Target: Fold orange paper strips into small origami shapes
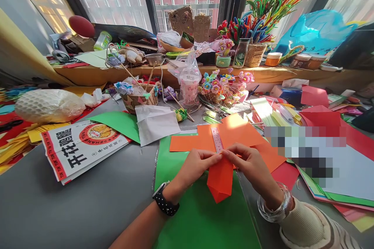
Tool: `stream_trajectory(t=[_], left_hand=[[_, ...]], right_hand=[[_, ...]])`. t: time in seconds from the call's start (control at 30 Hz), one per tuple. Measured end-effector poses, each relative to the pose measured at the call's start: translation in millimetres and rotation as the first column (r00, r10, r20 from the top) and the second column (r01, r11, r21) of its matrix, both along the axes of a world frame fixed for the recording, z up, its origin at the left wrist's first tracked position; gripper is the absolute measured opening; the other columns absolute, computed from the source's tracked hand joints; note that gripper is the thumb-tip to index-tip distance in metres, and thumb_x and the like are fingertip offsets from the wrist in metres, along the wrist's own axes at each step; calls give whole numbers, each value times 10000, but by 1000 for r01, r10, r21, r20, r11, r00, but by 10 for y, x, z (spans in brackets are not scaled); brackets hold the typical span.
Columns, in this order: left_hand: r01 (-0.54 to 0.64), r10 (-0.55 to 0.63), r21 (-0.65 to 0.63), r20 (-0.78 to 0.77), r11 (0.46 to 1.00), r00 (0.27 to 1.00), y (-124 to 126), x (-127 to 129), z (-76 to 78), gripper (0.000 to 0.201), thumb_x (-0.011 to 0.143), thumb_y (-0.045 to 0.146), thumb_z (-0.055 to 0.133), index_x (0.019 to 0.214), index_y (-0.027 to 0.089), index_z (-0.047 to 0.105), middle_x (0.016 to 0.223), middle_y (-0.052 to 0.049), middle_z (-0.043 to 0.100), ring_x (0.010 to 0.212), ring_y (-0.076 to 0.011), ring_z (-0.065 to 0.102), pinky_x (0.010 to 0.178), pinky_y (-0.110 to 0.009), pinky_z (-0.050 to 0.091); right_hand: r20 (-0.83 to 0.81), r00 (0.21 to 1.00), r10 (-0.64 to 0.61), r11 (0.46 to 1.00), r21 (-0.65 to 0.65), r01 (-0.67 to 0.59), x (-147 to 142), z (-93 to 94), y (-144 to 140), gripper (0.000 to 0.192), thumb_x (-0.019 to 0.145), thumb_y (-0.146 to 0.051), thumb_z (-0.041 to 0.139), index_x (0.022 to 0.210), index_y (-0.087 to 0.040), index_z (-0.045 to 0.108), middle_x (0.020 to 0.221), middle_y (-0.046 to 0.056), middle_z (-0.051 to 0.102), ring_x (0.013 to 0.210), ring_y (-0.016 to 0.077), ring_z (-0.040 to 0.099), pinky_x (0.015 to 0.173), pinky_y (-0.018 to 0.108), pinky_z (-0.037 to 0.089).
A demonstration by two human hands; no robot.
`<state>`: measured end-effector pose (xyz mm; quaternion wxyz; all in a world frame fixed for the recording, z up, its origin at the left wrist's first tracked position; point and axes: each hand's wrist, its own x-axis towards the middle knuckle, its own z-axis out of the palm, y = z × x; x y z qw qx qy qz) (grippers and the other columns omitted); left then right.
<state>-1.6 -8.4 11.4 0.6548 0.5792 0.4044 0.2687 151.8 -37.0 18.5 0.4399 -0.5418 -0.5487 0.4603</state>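
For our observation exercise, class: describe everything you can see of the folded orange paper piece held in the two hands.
The folded orange paper piece looks like thin, matte craft paper, creased into a narrow strip that ends in a point at the bottom. It hangs roughly upright above a green paper sheet on the grey table. The left hand and right hand each pinch its top edge, fingertips nearly meeting. Behind it lies a flat orange paper sheet with a pale patterned ruler on top.
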Motion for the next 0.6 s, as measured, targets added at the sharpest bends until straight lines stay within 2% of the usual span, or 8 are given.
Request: stream_trajectory(t=[0.23,0.6], left_hand=[[22,-22,38,6,999,1000,-1,-6,18,345,700,393,533,862,119,665,766,-60,653,691,-163,548,572,-210,377],[-16,16,36,-8,999,1000,1,0,17,378,679,420,544,880,122,660,760,-70,654,699,-177,556,587,-232,395]], right_hand=[[2,1000,-5,1000,9,5,-5,17,6,224,727,-359,527,655,-151,573,605,-11,518,564,100,488,443,171,396],[44,999,-23,1000,21,22,-8,13,-5,249,731,-383,507,658,-155,574,629,-2,553,570,112,501,450,193,376]])
